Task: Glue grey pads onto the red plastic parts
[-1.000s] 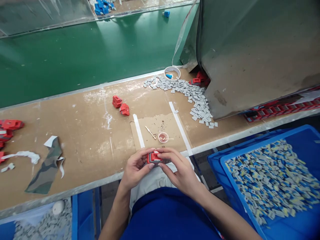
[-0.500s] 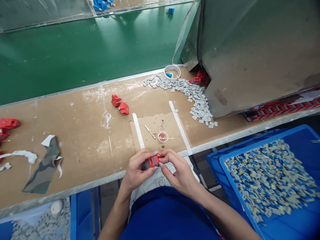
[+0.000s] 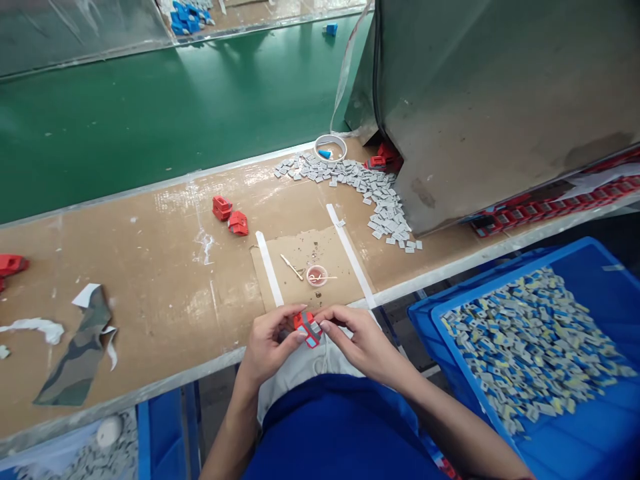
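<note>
At the worktop (image 3: 165, 280), a red part (image 3: 309, 331) is clamped by the left fingers (image 3: 290, 345). Whether the right fingers (image 3: 340, 313) are closed cannot be told.

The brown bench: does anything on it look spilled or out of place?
Somewhat: dark bits lie scattered around the small cup, like spilled crumbs. At the left, a camouflage-patterned strip lies aslant beside crumpled white scraps, looking discarded. Either may be intended.

The small red piece (image 3: 307, 329) has been turned over (a pale-blue panel (image 3: 311, 342) now shows).
</note>
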Tool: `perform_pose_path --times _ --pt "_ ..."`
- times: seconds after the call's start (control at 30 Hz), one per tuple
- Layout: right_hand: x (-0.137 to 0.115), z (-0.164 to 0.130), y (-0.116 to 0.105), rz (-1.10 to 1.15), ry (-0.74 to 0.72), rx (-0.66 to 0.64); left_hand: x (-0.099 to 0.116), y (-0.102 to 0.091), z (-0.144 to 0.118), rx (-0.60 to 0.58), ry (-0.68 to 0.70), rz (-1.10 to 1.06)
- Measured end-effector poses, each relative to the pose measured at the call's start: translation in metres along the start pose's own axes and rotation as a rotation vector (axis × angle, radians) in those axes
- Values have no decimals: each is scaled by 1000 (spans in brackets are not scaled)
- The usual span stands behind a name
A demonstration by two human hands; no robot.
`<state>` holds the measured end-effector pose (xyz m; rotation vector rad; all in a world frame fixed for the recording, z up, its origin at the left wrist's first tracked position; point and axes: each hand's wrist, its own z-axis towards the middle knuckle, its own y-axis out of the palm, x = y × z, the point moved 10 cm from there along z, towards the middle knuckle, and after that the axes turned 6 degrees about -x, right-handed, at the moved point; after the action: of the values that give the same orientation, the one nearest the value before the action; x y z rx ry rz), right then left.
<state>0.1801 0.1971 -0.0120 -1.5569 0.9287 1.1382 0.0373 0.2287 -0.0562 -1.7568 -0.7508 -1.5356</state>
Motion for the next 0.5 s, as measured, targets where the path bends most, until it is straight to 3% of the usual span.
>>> perform_pose_path --times 0.2,0.5 --pt "-4 2 2 2 50 -25 6 0 2 12 7 45" --pt "13 3 7 -60 161 3 25 -3 6 0 143 271"
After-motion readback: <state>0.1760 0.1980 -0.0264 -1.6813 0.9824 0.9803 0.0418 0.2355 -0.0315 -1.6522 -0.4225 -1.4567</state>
